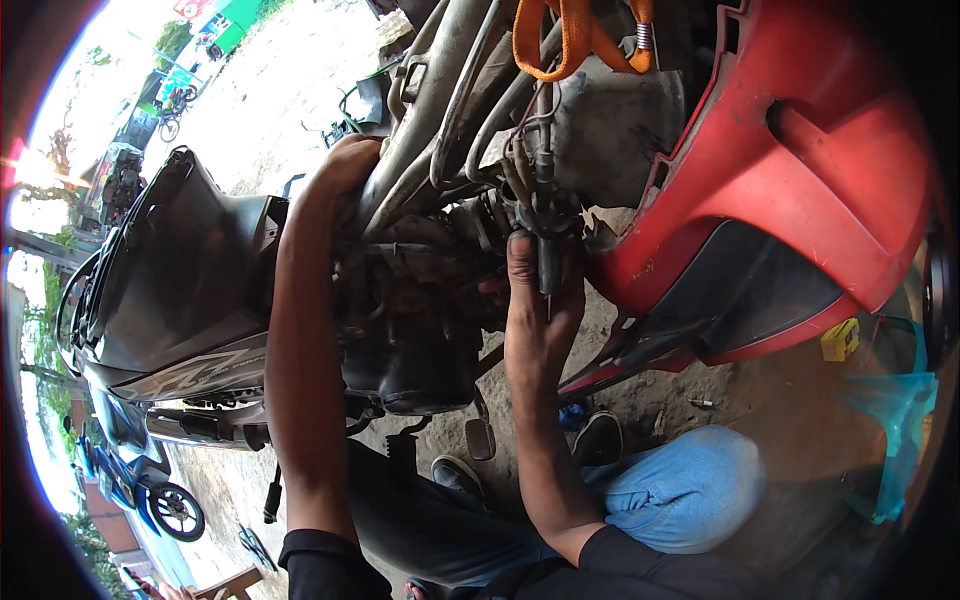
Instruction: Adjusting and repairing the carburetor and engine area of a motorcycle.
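A partly stripped motorbike fills the middle, its grey metal frame tubes (412,150) bare. My left hand (350,163) reaches past the far left side of these tubes; its fingers are hidden behind them. Lower and to the right, my right hand (540,300) is closed around a dark cylindrical part (546,262), thumb along its left side. A thin rod sticks out below that part. Cables and hoses (527,170) run down to it from above. Left of my right hand sits the dark engine (425,350), partly covered by my left forearm.
A red body panel (760,180) flanks the work on the right, a black seat (190,265) on the left. Orange strap (568,45) loops hang above. Past the panel are a yellow box (840,340) and a turquoise plastic piece (895,420). A blue motorbike (140,480) stands lower left.
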A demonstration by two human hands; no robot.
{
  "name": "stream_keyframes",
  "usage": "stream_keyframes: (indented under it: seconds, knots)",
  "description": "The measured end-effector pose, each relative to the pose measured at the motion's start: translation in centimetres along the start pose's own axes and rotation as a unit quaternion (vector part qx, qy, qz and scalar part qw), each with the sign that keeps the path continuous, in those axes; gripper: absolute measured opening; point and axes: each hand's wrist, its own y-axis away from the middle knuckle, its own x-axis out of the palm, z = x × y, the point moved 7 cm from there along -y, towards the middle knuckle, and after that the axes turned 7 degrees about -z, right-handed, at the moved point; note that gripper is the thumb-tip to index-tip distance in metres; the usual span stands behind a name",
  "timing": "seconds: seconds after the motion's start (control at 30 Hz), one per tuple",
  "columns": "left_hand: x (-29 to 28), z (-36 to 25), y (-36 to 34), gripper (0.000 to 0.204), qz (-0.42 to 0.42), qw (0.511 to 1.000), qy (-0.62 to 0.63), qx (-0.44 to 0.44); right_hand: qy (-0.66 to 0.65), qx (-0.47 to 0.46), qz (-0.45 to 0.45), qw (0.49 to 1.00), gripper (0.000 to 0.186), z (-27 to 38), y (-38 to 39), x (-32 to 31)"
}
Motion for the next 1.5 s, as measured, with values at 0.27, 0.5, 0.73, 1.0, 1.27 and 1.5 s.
stream_keyframes:
  seconds: [0.27,0.5,0.73,1.0,1.27,1.5]
  knots:
    - [1.0,-3.6,4.0,0.029,-0.006,0.99,0.131,-0.052,-0.05,-0.009,-0.013,0.999,0.058,-0.4,-0.5,-0.3]
    - [0.1,-2.9,3.2,0.035,0.018,0.993,0.119,-0.016,-0.053,-0.029,-0.033,0.998,0.06,-0.3,-0.2,-0.1]
    - [0.9,-5.9,5.4,0.034,-0.069,0.997,-0.001,0.031,-0.037,-0.031,-0.035,0.998,0.062,-0.4,-0.6,-0.5]
    - [0.3,1.4,-0.8,0.031,0.013,0.996,0.093,0.008,-0.05,0.009,-0.052,0.997,0.055,-0.5,0.1,-0.2]
    - [1.5,2.3,-2.7,0.036,0.088,0.995,0.009,-0.037,-0.062,-0.04,-0.041,0.996,0.038,-4.5,-0.6,-1.3]
    - [1.4,2.6,-3.5,0.043,0.091,0.995,-0.031,0.01,-0.095,0.019,0.001,0.995,0.038,-4.1,-0.3,-0.8]
